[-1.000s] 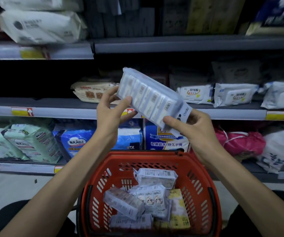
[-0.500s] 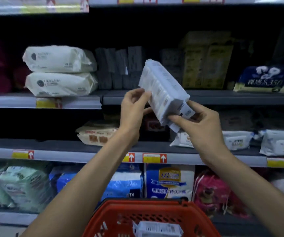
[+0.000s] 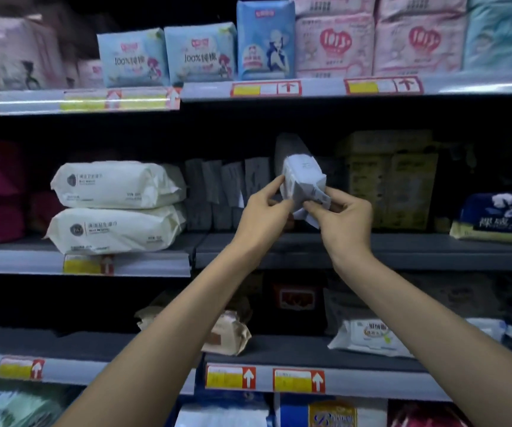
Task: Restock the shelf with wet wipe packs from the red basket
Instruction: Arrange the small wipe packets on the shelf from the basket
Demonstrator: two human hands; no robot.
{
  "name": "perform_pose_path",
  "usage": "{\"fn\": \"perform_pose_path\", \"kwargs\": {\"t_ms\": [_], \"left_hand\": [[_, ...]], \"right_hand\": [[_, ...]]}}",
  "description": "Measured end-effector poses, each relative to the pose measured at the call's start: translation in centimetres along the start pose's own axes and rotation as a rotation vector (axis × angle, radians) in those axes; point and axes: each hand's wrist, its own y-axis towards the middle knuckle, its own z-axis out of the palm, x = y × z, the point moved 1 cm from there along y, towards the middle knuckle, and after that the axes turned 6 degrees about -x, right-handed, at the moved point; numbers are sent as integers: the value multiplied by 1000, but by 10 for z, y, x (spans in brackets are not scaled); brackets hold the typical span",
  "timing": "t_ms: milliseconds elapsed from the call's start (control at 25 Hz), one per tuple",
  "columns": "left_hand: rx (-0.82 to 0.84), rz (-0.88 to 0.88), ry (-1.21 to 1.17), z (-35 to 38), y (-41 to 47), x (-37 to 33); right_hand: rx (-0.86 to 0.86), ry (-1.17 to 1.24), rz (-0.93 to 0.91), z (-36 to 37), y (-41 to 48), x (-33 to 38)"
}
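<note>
Two cream packs [image 3: 116, 208] lie stacked at the left of the middle shelf [image 3: 433, 248], a row of grey packs [image 3: 214, 192] standing beside them. The left hand [image 3: 264, 211] pinches the wipe pack [image 3: 302, 177] at its near end; the right hand [image 3: 344, 220] pinches the other side. The pack hangs above the board, left of yellow boxes [image 3: 393, 186].

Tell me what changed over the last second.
The left hand and right hand raised the wet wipe pack from above the red basket up to the shelf, its far end now pointing in, right of the grey packs. The basket has left the view. Both hands kept their grip.
</note>
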Motion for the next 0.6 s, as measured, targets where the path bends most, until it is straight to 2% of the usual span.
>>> {"fn": "perform_pose_path", "kwargs": {"t_ms": [120, 240, 360, 600], "left_hand": [[-21, -12, 3, 1, 31, -9], [-40, -95, 58, 6, 51, -8], [-23, -173, 93, 11, 53, 0], [-21, -209, 107, 11, 50, 4]], "right_hand": [[-52, -90, -6, 33, 48, -9], [-101, -432, 119, 55, 85, -19], [20, -709, 192, 63, 93, -27], [240, -721, 202, 49, 78, -8]]}}
